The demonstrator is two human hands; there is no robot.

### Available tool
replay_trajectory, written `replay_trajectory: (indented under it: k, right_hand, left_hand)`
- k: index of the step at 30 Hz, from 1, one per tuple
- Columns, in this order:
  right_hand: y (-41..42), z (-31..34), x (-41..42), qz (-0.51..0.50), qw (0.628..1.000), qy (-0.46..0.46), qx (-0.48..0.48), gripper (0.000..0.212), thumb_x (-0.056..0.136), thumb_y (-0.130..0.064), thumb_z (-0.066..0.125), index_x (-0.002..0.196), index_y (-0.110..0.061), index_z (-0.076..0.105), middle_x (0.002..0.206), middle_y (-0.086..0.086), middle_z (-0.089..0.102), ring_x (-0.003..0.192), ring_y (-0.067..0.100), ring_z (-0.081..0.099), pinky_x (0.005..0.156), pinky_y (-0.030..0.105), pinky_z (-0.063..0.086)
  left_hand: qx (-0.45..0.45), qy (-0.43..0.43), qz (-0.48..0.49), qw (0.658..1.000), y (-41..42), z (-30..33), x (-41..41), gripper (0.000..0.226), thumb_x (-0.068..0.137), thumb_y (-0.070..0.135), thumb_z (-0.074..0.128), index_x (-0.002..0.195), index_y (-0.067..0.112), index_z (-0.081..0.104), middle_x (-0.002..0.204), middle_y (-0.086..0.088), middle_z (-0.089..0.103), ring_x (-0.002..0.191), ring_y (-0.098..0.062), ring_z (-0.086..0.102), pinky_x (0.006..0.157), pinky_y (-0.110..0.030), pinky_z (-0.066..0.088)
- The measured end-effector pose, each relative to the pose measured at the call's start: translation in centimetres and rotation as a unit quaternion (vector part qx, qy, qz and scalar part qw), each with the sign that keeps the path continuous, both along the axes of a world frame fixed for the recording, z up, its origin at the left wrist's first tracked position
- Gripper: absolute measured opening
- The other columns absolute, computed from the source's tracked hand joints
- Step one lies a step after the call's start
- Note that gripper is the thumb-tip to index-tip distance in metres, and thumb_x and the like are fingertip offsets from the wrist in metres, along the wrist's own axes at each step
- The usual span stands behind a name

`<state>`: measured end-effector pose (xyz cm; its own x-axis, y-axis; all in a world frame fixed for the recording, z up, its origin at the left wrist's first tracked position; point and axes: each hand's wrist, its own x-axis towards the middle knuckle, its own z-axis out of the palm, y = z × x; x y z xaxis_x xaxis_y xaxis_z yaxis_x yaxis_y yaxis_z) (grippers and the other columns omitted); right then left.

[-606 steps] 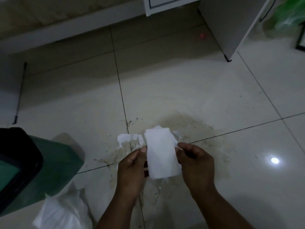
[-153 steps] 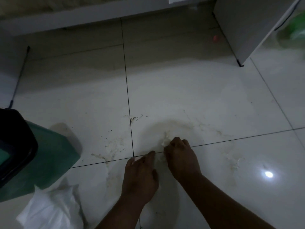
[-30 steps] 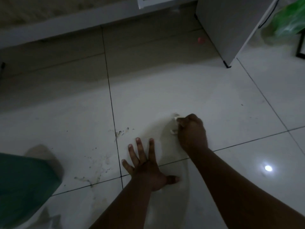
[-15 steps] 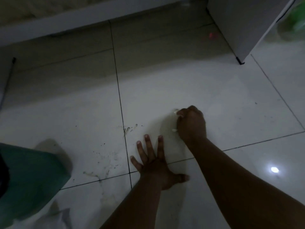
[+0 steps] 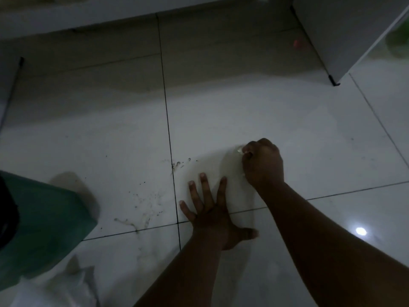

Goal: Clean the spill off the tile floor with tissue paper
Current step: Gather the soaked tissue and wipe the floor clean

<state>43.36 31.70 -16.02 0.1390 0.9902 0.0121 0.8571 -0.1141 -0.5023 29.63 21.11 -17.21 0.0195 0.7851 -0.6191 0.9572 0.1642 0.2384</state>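
1. Since half a second ago the right hand (image 5: pixel 262 162) has hardly shifted on the tile floor (image 5: pixel 287 120); the left hand (image 5: pixel 212 214) keeps its flat brace, and the fingers now spread a little wider.
2. Compared with twenty seconds ago, the broad brown puddle is gone from around the grip; only dried specks and smears of spill (image 5: pixel 146 207) remain, off to the left of both hands, past the grout line.
3. The right hand is a tight fist, knuckles up, fingers curled round a small wad of tissue paper (image 5: pixel 240 150) that peeps out at the fist's far-left edge and is pressed to the floor.
4. The left hand lies palm down just behind and left of the fist, fingers straight, thumb out to the right, holding nothing.
5. A green bin (image 5: pixel 42 224) stands well to the left of the hands, with a white plastic bag (image 5: pixel 57 289) in front of it.
6. A white cabinet (image 5: pixel 345 32) stands far beyond the fist, to the right.
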Motion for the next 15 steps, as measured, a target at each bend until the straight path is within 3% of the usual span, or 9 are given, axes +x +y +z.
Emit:
replay_trajectory:
  k: [3,6,8,12,15]
  right_hand:
    - [0.2,0.0,-1.4,0.055,0.998,0.007,0.009,0.03,0.084,-0.002,0.058,0.104,-0.014,0.077,0.106,0.011,0.065,0.098,0.035,0.059,0.08,0.038,0.053]
    - [-1.9,0.6,-2.0,0.147,0.988,0.033,-0.021,0.026,0.083,-0.005,0.063,0.099,-0.016,0.079,0.102,0.008,0.068,0.095,0.03,0.063,0.079,0.039,0.056]
    - [-3.9,1.0,-0.9,0.158,0.986,0.04,-0.045,0.022,0.081,-0.008,0.067,0.095,-0.019,0.079,0.099,0.005,0.069,0.091,0.025,0.065,0.077,0.036,0.056]
    - [-9.6,1.9,2.5,0.076,0.994,0.043,-0.068,0.022,0.08,-0.007,0.07,0.095,-0.019,0.079,0.095,0.003,0.069,0.085,0.024,0.067,0.077,0.031,0.055]
    - [-15.7,3.0,3.3,0.137,0.982,0.056,-0.115,0.023,0.076,-0.005,0.075,0.092,-0.021,0.079,0.09,-0.001,0.068,0.083,0.021,0.064,0.075,0.031,0.056]
  left_hand:
    - [0.008,0.005,0.006,1.0,-0.2,0.2,0.1,0.156,0.039,0.098,0.058,0.135,0.039,-0.05,0.139,-0.002,-0.064,0.127,-0.035,-0.058,0.105,-0.075,-0.022]
    - [0.024,0.008,0.003,1.0,-0.5,0.5,-0.2,0.157,0.04,0.101,0.052,0.137,0.032,-0.05,0.142,-0.002,-0.061,0.13,-0.033,-0.056,0.108,-0.073,-0.021]
    - [0.041,0.011,-0.017,0.999,-1.1,0.7,-0.8,0.152,0.042,0.104,0.044,0.141,0.03,-0.046,0.147,-0.001,-0.057,0.135,-0.032,-0.052,0.111,-0.07,-0.019]
    - [0.106,0.009,-0.072,0.992,-2.5,0.3,-3.5,0.125,0.062,0.099,0.033,0.151,0.036,-0.029,0.157,0.005,-0.043,0.145,-0.024,-0.04,0.121,-0.06,-0.007]
    - [0.138,0.003,-0.101,0.985,-3.9,0.0,-5.7,0.1,0.078,0.088,0.029,0.153,0.043,-0.02,0.16,0.011,-0.036,0.148,-0.018,-0.034,0.123,-0.055,-0.001]
